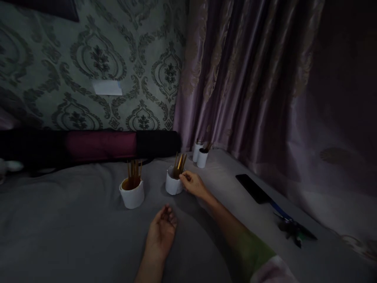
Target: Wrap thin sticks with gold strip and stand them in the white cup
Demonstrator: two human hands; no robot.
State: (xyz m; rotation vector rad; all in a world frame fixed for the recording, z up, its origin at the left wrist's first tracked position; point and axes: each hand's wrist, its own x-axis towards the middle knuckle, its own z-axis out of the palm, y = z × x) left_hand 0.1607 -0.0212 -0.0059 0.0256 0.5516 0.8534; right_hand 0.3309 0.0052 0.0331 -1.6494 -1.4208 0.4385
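Note:
Two white cups of thin sticks stand on a grey bed sheet [73, 228]. My right hand [193, 183] reaches to the right cup [173, 184]; its fingers are curled against the cup's rim and side, beside the sticks [179, 163]. The left cup [132, 193] holds orange-brown sticks and stands apart, untouched. My left hand [161, 232] rests on the sheet in front of the cups, fingers loosely curled, holding nothing.
Two smaller white cups [200, 155] stand further back by the purple curtain [265, 98]. A black phone [253, 188] and a blue-handled item [290, 224] lie at the right. A dark and maroon bolster [97, 145] runs along the patterned wall.

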